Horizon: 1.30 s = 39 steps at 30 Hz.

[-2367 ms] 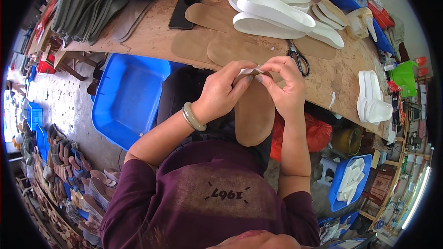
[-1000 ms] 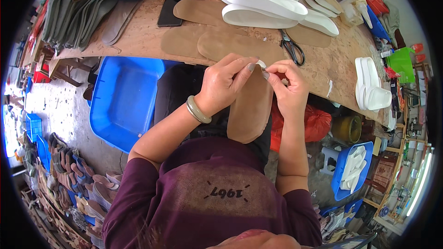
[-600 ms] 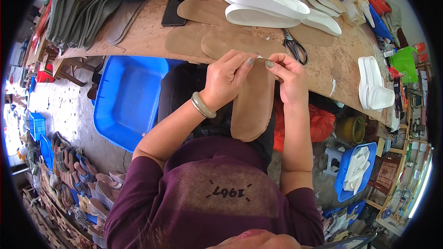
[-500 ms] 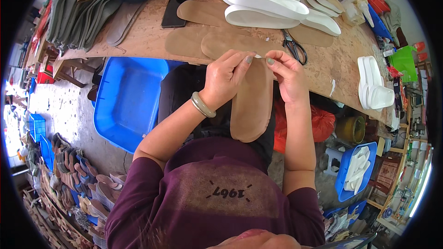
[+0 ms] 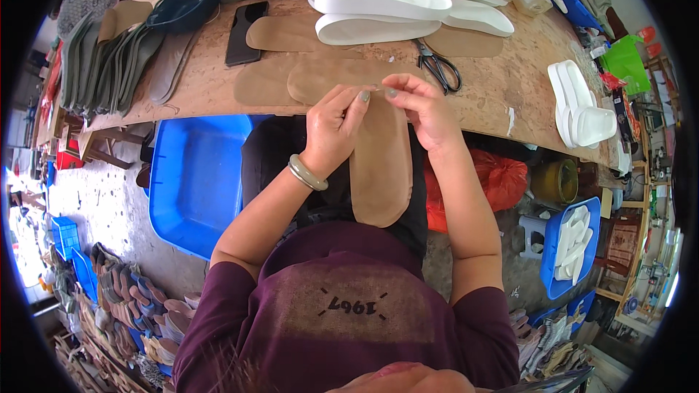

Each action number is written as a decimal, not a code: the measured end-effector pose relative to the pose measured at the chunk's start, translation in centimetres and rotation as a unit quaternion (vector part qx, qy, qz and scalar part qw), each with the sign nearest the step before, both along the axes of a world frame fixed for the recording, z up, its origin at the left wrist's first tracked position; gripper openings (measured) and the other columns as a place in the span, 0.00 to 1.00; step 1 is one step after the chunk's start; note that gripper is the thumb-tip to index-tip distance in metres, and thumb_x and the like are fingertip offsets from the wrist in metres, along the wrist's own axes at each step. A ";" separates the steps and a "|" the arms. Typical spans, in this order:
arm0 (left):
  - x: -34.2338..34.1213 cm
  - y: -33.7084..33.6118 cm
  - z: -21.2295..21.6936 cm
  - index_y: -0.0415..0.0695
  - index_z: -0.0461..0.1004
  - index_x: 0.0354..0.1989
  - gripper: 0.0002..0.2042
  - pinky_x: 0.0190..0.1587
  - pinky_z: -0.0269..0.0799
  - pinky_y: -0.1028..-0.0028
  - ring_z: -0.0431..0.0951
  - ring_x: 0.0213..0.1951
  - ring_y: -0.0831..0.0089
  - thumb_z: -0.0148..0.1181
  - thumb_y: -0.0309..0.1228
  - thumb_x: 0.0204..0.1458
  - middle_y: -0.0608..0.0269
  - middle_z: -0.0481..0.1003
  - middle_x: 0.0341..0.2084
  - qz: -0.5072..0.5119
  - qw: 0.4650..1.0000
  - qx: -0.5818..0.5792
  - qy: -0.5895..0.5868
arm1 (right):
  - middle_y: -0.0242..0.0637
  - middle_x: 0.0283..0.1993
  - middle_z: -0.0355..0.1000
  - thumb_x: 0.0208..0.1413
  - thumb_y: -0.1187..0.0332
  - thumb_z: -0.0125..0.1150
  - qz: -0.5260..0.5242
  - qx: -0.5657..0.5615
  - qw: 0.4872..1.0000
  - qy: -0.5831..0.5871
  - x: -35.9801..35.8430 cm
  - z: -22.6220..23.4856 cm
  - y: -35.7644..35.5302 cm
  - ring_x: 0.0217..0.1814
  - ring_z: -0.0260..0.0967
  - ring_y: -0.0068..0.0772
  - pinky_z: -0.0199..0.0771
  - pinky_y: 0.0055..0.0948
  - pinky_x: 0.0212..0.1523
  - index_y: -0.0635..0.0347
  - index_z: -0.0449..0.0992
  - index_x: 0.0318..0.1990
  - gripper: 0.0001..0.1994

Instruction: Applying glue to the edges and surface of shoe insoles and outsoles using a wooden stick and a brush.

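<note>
A tan shoe insole (image 5: 381, 167) hangs upright in front of my lap, its upper end between my two hands. My left hand (image 5: 336, 122) is closed, thumb and fingers pinching the insole's top edge. Beside it my right hand (image 5: 424, 109) is also closed in a pinch at that same end; its fingertips nearly touch the left ones. Whatever tiny bit lies between the fingertips is too small to make out. Just beyond my hands, more flat tan insoles (image 5: 342, 77) lie overlapping along the table's near edge.
White shoe soles (image 5: 382, 1) are piled on the table (image 5: 502, 65), with black-handled scissors (image 5: 438, 67) and a phone (image 5: 247, 33) nearby. Grey insoles (image 5: 109, 62) stand in a row at left beside a dark basin (image 5: 186, 6). A blue tub (image 5: 196, 182) sits below left.
The whole view has shifted, so the table's things appear farther left. My hands keep their pinch on the insole; the small white bit seen between the fingertips barely shows now.
</note>
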<state>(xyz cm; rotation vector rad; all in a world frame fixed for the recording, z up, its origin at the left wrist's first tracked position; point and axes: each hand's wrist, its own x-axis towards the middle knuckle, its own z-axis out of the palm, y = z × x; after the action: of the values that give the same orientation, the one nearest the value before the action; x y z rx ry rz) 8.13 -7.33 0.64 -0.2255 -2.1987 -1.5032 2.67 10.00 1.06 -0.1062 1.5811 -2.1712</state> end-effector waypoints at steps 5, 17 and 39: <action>-0.6 0.0 0.6 0.41 0.79 0.40 0.08 0.27 0.66 0.75 0.69 0.22 0.71 0.55 0.27 0.57 0.59 0.72 0.23 -0.002 1.000 0.006 -0.010 | 0.28 0.39 0.74 0.57 0.63 0.63 -0.020 0.027 0.999 0.030 0.0 1.4 1.2 0.44 0.69 0.18 0.68 0.21 0.44 0.60 0.77 0.43 0.12; -0.3 -0.1 1.0 0.43 0.79 0.39 0.07 0.28 0.70 0.73 0.75 0.24 0.66 0.57 0.28 0.55 0.58 0.75 0.27 0.014 1.000 -0.014 0.004 | 0.35 0.44 0.73 0.46 0.80 0.66 -0.083 0.224 0.886 0.398 1.4 2.3 -1.0 0.40 0.74 0.27 0.75 0.22 0.39 0.63 0.78 0.36 0.08; -0.4 3.2 2.6 0.41 0.74 0.41 0.12 0.42 0.71 0.73 0.74 0.43 0.67 0.60 0.17 0.47 0.58 0.71 0.41 -0.145 0.988 0.045 0.043 | 0.37 0.32 0.71 0.44 0.82 0.64 -0.190 0.278 0.774 0.536 3.9 5.0 2.6 0.33 0.71 0.37 0.70 0.30 0.31 0.61 0.78 0.34 0.09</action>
<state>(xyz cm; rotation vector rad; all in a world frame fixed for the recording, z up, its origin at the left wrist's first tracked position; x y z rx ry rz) 7.78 -4.16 3.22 -0.5899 -2.0919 -1.7065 6.54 12.63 6.10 -1.0761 3.0329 -1.8119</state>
